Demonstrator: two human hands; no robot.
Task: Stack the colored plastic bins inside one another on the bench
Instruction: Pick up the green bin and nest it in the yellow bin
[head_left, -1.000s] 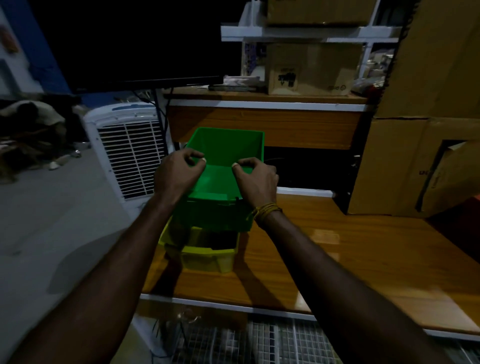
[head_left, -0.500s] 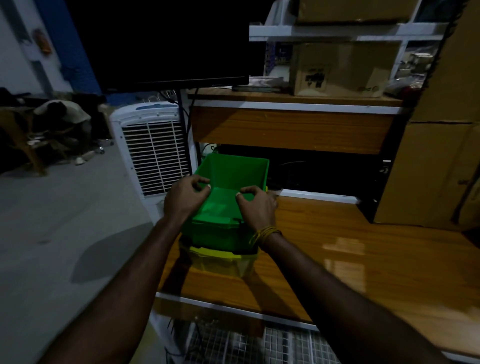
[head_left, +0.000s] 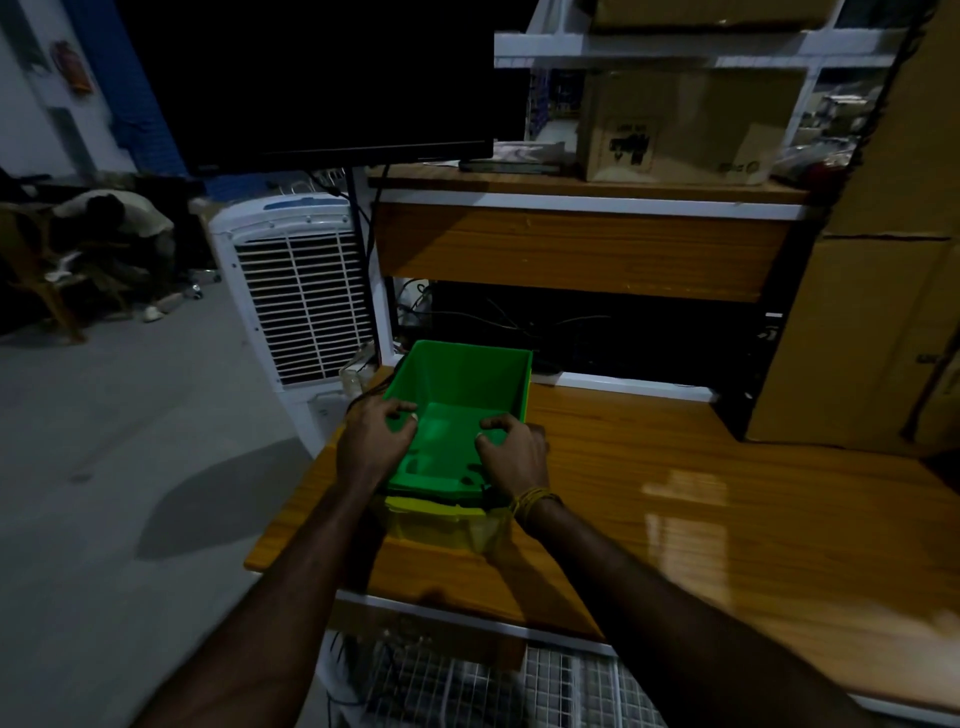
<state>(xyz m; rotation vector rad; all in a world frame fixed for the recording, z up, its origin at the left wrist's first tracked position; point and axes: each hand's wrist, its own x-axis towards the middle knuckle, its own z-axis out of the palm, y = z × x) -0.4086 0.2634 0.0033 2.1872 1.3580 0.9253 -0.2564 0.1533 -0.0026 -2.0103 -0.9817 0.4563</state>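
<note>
Head | both hands (head_left: 375, 441) grip green bin (head_left: 457, 410) | apparently nested in yellow bin (head_left: 441, 525)

One green bin (head_left: 462, 395), one yellow bin (head_left: 441, 522), two hands

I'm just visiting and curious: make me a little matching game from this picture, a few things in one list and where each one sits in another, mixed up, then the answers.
Things:
1. green bin
2. yellow bin
3. cardboard box
4. white air cooler

Places:
A. on the upper wooden shelf
B. on the floor left of the bench
C. nested in another bin, gripped by both hands
D. on the bench, underneath another bin

Pairs: 1-C, 2-D, 3-A, 4-B
</note>
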